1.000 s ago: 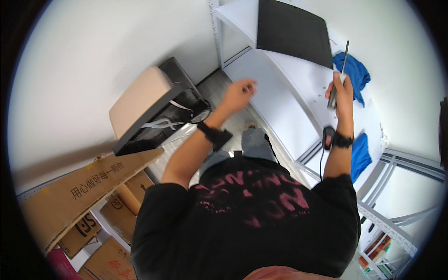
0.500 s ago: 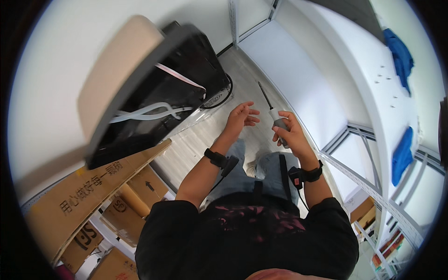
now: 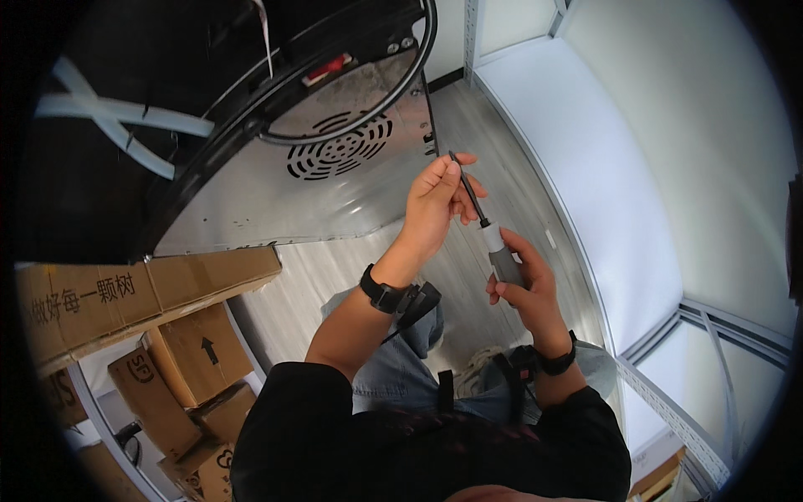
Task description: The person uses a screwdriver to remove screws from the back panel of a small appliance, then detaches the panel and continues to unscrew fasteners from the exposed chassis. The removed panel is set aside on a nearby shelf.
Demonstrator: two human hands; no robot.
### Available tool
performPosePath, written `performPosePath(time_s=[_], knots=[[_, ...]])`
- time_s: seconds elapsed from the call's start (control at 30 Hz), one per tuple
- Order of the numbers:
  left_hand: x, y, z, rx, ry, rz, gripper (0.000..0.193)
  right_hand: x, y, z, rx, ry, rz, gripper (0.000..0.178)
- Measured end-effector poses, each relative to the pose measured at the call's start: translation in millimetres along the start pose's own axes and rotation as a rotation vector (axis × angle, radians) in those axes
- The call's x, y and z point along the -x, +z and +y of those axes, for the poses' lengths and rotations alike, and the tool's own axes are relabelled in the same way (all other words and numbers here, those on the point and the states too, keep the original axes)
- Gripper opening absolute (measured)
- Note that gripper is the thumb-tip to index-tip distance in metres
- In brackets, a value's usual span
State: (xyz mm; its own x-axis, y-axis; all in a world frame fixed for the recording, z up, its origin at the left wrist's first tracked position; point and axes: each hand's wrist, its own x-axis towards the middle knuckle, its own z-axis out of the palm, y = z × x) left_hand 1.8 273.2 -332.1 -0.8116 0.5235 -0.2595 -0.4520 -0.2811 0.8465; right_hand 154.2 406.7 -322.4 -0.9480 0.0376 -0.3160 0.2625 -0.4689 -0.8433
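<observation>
A screwdriver (image 3: pixel 504 265) with a grey, light-banded handle and a dark shaft points up and to the left. Around its handle my right hand (image 3: pixel 533 289) is closed. My left hand (image 3: pixel 435 201) has its thumb and forefinger at the shaft near the tip, seemingly pinching it, while the other fingers curl loosely. Beyond the left hand stands a large black machine with a bare metal panel (image 3: pixel 251 197). Round vent slots (image 3: pixel 341 149) are cut in that panel, and a black cable (image 3: pixel 376 113) loops across it.
Pale tubes (image 3: pixel 134 117) cross on the machine's black side. Cardboard boxes (image 3: pixel 201 356) sit on a shelf at the lower left, under a long carton (image 3: pixel 159 293). A white metal rack (image 3: pixel 577 159) runs along the right. Grey wood-look floor (image 3: pixel 481 125) lies between.
My view has turned toward the machine, whose vented metal panel now shows large. My left hand has come to the screwdriver's shaft; my right hand still holds the handle.
</observation>
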Motion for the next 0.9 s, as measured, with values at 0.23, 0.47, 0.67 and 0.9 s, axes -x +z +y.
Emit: performPosePath(time_s=[0.23,0.47,0.67,0.9], knots=[[9.7,5.2,36.8,-0.006,0.167,-0.001,0.03,8.3,17.9,0.4,-0.007,-0.321,0.072,0.047],[14.3,38.0,67.4,0.082,0.269,-0.099,0.03,22.7,37.4,-26.2,0.113,-0.514,0.117,0.039],[14.1,33.0,74.2,0.165,0.331,-0.091,0.033,18.5,52.8,-28.3,0.158,-0.515,0.129,0.039],[10.4,34.3,74.5,0.2,0.332,-0.051,0.029,15.5,61.3,-32.3,0.1,-0.496,0.148,0.035]])
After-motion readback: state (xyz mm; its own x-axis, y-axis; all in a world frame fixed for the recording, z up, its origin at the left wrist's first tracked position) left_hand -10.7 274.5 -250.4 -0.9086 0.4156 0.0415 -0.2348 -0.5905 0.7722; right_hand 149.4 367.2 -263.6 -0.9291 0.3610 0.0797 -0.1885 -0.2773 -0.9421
